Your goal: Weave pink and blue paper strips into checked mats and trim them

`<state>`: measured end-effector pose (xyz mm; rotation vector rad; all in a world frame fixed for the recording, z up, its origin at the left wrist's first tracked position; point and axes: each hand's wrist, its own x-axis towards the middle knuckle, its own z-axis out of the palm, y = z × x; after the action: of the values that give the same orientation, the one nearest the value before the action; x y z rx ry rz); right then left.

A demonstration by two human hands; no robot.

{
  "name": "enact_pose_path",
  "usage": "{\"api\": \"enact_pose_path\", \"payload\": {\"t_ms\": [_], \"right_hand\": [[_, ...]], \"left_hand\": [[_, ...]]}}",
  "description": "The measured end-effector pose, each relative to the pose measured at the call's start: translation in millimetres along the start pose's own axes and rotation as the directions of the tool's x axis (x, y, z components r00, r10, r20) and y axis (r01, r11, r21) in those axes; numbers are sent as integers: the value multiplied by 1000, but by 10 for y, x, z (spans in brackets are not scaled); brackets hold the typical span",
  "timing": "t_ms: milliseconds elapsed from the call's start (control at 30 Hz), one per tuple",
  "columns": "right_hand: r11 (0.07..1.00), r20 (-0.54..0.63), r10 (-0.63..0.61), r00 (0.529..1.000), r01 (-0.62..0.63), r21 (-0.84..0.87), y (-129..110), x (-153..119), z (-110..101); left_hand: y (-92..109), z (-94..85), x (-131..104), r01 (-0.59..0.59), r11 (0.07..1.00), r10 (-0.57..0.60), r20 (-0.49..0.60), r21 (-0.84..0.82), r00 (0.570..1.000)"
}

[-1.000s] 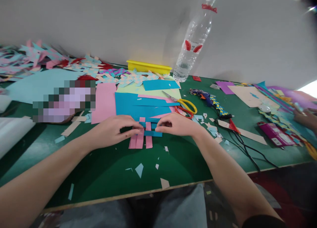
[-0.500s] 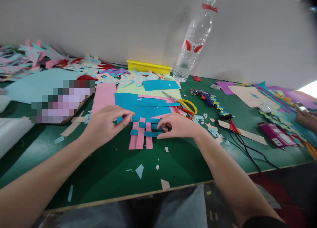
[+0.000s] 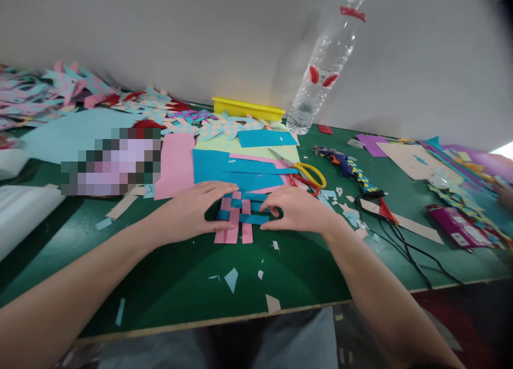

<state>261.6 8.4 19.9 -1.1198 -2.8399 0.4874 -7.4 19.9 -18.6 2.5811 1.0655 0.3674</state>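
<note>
Pink and blue paper strips, crossed over and under each other as a small weave, lie flat on the green table. At its left side my left hand has thumb and fingers apart, the fingertips on the upper edge and the thumb on a pink strip. My right hand curves around the right ends of the blue strips, its thumb and fingers apart. Behind the weave are blue sheets and a pink sheet. Scissors with yellow and red handles lie open behind my right hand.
A tilted plastic bottle leans on the wall beside a yellow tray. Paper scraps lie near the front edge. At right are black cords and a purple pack; another person's hand shows at the far right.
My left hand has come down onto the weave's left side, its thumb now spread from the fingers. My right hand stays at the strips' right ends. The view has shifted slightly.
</note>
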Motion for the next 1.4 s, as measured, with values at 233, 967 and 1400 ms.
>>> {"api": "enact_pose_path", "payload": {"t_ms": [233,967,1400], "right_hand": [[1000,-20,-16,1000,15,-28,-19,5,32],[996,-110,-15,994,5,-87,19,3,45],[994,-267,-101,958,108,11,-4,-20,37]], "left_hand": [[-30,-28,3,11,1000,-10,42,-8,999],[-46,-33,16,-54,997,54,9,51,999],[-61,-28,52,-8,999,8,0,-44,1000]]}}
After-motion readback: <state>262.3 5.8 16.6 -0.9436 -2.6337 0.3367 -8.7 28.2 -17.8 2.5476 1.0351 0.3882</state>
